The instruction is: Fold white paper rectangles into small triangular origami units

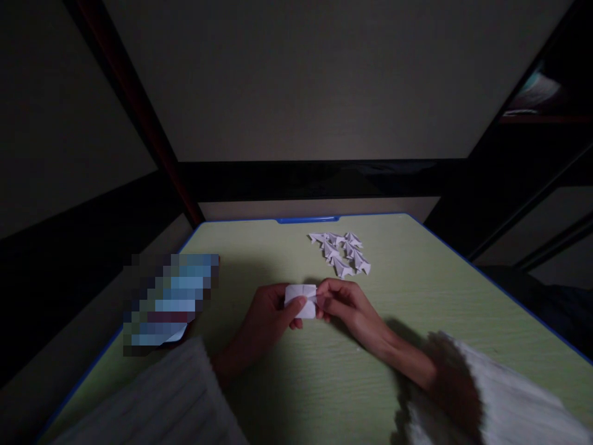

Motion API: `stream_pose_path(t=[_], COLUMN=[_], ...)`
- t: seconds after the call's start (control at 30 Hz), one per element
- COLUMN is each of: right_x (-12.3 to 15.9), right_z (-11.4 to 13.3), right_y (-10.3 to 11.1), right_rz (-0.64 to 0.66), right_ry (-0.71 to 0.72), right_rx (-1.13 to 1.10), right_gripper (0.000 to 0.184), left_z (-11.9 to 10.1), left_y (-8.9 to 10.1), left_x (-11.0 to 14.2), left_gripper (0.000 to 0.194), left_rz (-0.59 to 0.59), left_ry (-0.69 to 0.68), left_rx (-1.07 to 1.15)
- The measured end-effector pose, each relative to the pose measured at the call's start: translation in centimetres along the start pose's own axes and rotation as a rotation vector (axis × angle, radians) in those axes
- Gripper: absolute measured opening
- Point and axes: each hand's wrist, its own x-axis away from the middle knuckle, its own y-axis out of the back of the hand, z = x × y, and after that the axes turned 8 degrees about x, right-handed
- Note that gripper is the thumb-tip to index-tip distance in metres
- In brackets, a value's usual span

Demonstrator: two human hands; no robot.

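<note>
A small white piece of folded paper point(296, 292) with crease lines is held up over the table, between my two hands. My left hand point(269, 312) is closed on its left side, the thumb pressed flat across the front and fingertips showing below. At the right edge, my right hand point(347, 303) pinches the same paper between thumb and fingers. Just beyond my hands lies a group of several folded white paper pieces point(343, 253), pointed in shape and set close together on the table.
The light green table point(259, 389) has a blue rim and a blue handle strip point(308, 219) at its far edge. On the left lies a pixelated, screen-like device point(173, 303). A pale panel point(306, 80) rises behind the table; a dark shelf point(546, 117) is at the upper right.
</note>
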Motion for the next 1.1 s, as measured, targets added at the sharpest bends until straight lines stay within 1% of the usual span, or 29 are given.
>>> stream_pose_path(t=[0.2,0.33,0.47,0.7,0.93,1.1], right_x=[0.04,-0.03,-0.21,-0.19,-0.24,-0.14], right_z=[0.36,0.21,-0.25,-0.16,-0.06,0.23], right_y=[0.09,-0.02,-0.05,0.18,0.16,0.0], right_rz=[0.008,-0.019,-0.045,0.041,0.048,0.053], right_ry=[0.009,-0.031,-0.027,-0.002,-0.015,-0.046], right_rx=[0.031,0.073,0.056,-0.021,-0.018,-0.031], right_gripper=[0.013,0.014,0.016,0.022,0.033,0.034], left_z=[-0.06,0.14,0.34,0.32,0.29,0.08], left_y=[-0.08,-0.1,0.03,0.46,0.59,0.57], left_x=[0.2,0.28,0.28,0.09,-0.2,-0.2], left_gripper=[0.014,0.015,0.017,0.018,0.02,0.021], left_rz=[-0.01,-0.02,0.018,0.051,0.108,0.081], left_ry=[-0.013,0.001,0.015,0.023,0.032,0.024], left_rx=[-0.066,-0.096,-0.104,-0.064,-0.021,0.001])
